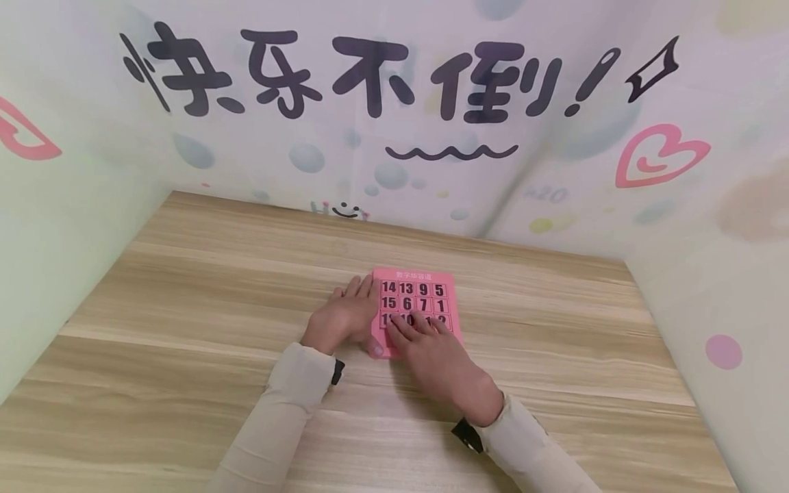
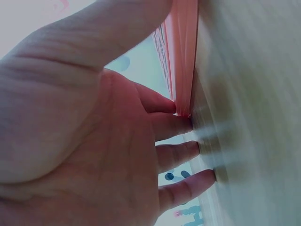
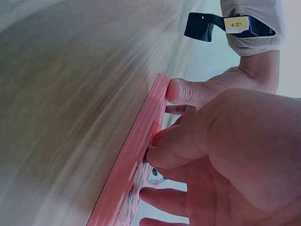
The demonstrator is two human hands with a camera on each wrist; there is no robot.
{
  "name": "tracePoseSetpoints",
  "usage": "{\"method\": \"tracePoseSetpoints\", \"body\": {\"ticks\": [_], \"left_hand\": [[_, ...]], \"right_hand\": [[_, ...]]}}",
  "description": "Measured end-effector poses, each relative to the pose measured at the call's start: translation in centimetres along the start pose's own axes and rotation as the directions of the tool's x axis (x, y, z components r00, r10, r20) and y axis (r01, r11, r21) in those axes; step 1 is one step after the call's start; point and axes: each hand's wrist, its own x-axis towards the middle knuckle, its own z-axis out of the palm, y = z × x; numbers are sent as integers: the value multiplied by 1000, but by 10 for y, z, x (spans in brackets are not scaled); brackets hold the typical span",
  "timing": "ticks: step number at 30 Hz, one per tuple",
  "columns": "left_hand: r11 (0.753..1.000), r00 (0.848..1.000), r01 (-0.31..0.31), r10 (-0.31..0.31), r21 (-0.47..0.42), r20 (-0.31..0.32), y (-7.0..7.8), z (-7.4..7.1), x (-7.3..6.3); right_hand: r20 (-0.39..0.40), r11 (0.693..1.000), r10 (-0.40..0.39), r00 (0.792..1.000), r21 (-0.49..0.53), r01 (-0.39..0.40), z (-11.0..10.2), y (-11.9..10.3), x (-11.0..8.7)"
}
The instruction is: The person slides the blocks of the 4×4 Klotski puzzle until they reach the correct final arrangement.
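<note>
A pink sliding number puzzle (image 1: 447, 282) lies flat on the wooden table, its black-numbered tiles showing 14, 13, 9, 5 along the far row. At its left edge my left hand (image 1: 345, 316) steadies the frame, thumb on the near-left corner and fingers spread along the side. My right hand (image 1: 439, 356) reaches over the near part, its fingertips touching the tiles and covering the lowest row. In the right wrist view the right thumb (image 3: 176, 148) rests at the puzzle's face, and the left thumb (image 3: 181, 92) presses the frame's corner.
The wood-grain table (image 1: 216, 294) stretches to both sides. Behind it stands a white printed backdrop (image 1: 370, 178) with large black characters, and pale panels close off the left and right. Dark straps (image 1: 468, 435) sit at both wrists.
</note>
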Motion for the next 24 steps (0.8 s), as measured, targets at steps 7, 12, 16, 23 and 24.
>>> {"method": "tracePoseSetpoints", "body": {"ticks": [7, 12, 16, 23, 24], "left_hand": [[1000, 1000, -9, 9, -5, 3, -1, 0, -1], [1000, 1000, -10, 10, -6, 11, -1, 0, -1], [1000, 1000, -5, 5, 1, 13, -1, 0, -1], [1000, 1000, 5, -5, 4, 11, -1, 0, 0], [1000, 1000, 7, -7, 0, 12, -1, 0, 0]], "right_hand": [[-16, 999, 2, 1000, 37, -2, 3, 3, -3], [-68, 999, 10, 998, 40, -8, 8, 10, -15], [-109, 1000, 1, 994, 7, 0, 11, 15, -27], [-120, 1000, -11, 993, -6, 10, 10, 15, -36], [-118, 1000, -8, 993, -3, 7, 9, 14, -37]]}}
